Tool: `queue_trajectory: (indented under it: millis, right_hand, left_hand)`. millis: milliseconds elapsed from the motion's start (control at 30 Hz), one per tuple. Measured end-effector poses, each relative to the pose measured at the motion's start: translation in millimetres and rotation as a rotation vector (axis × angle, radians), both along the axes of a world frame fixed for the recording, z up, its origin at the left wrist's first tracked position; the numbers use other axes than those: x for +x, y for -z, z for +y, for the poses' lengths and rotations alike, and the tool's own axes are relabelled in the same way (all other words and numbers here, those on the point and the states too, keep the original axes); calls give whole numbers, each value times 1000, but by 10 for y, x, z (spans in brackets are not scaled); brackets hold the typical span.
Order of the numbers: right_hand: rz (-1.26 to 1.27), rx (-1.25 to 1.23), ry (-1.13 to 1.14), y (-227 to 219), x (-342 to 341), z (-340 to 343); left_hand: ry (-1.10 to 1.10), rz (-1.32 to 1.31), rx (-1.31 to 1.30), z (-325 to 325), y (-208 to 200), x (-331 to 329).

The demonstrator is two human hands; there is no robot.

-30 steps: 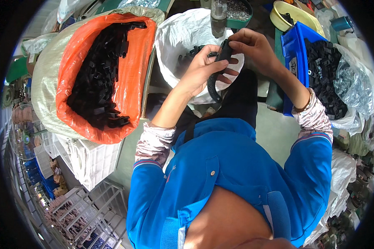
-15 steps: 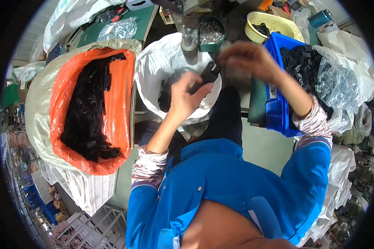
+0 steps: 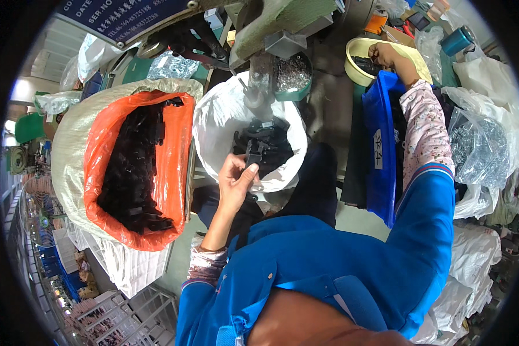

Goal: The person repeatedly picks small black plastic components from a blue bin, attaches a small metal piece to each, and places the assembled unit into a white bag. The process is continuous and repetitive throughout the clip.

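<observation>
Holding a black part (image 3: 254,154) between thumb and fingers, the left hand (image 3: 235,183) is positioned at the near side of the white bag (image 3: 213,121). The part lies above the bag's mouth, in front of other black pieces (image 3: 279,141) inside; its full outline cannot be separated from them. The right hand (image 3: 393,57) is at the yellow bowl (image 3: 352,68), its fingers bent down among the small dark pieces (image 3: 364,66); whether they have closed on one cannot be told. Between the hands stands the metal tool (image 3: 261,81) of a machine, beside a green tray (image 3: 309,89) of small shiny bits. The right sleeve (image 3: 425,124) passes over the blue crate (image 3: 389,179). The step in hand appears to be fetching a small piece to join to the held part. The next move would call for a secure pinch on a single piece and a lift clear of the bowl's rim, the left grip kept steady.
</observation>
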State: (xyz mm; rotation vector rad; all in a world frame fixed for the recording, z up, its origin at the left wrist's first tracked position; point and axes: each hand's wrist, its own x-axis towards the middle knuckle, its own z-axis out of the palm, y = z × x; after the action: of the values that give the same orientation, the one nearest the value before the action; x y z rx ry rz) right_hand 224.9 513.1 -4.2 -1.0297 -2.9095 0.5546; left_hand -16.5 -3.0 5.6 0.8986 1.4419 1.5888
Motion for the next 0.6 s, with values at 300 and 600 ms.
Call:
queue_trajectory:
  millis: [300, 600]
  right_hand:
    - [622, -289, 160, -703, 275, -458]
    - [836, -604, -62, -1382, -102, -2273]
  left_hand:
    - [-32, 5, 75, 150, -37, 15]
    - [121, 110, 243, 593, -431, -66]
